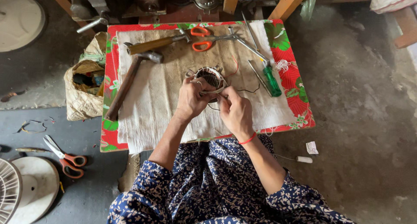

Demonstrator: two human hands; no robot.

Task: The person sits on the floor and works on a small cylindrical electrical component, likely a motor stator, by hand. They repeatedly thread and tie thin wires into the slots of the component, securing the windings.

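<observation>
Gripping motor stator [211, 77] with left hand [191, 99] near board's centre — right hand [235, 110] pinching thin wire [248, 91] at its rim, fingers closed.

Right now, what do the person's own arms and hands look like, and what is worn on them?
Both forearms are bare. The dark blue sleeves with a small white flower print are pushed up near the elbows. The right hand has a thin red band at the wrist. The left hand wears a ring on one finger. No gloves.
</observation>
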